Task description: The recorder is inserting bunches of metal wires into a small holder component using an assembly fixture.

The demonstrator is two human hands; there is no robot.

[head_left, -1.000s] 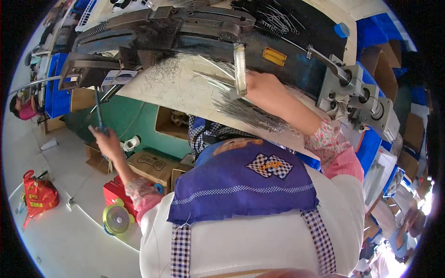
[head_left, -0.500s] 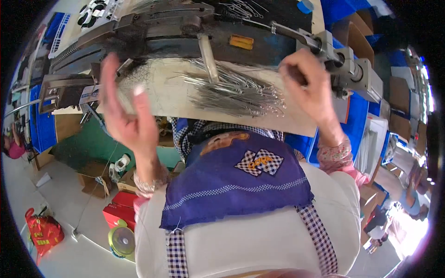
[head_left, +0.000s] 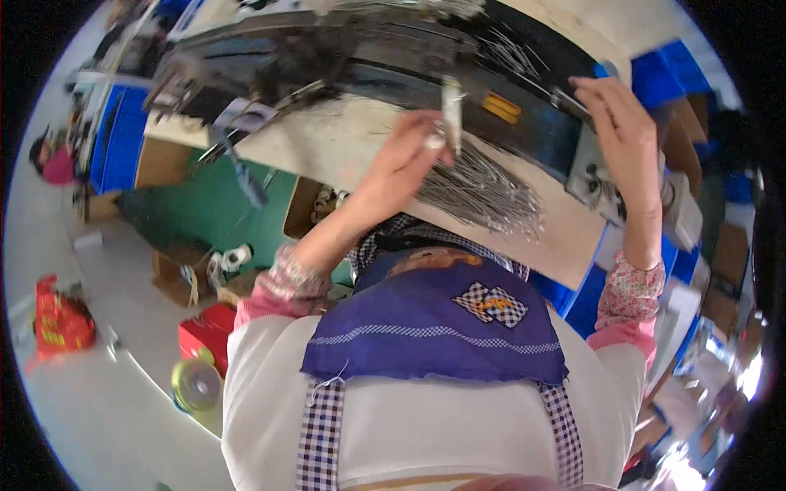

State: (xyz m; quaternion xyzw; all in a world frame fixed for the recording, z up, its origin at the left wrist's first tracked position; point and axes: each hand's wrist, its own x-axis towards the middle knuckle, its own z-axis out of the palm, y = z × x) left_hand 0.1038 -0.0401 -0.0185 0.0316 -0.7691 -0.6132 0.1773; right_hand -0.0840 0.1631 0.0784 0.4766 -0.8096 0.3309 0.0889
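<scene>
My left hand (head_left: 401, 168) is at the left end of a pile of thin metal wires (head_left: 483, 192), beside an upright pale handle (head_left: 452, 114). Its fingers are curled together, and whatever they hold is hidden. Small loops show at the right ends of some wires. My right hand (head_left: 626, 135) reaches over the right part of a dark metal machine (head_left: 393, 69), its fingers stretched toward a thin rod (head_left: 557, 96). Those fingers are slightly bent and apart, with nothing visible in them.
A yellow-orange block (head_left: 501, 107) lies on the machine. More looped wires (head_left: 516, 53) rest on the dark surface behind. Blue bins (head_left: 671, 69) stand at the right. On the floor at left are a red bag (head_left: 61, 319) and a red box (head_left: 209, 331).
My left hand has moved right to the wires and closed its fingers. My right hand has moved up and right over the machine. The whole view has shifted and tilted.
</scene>
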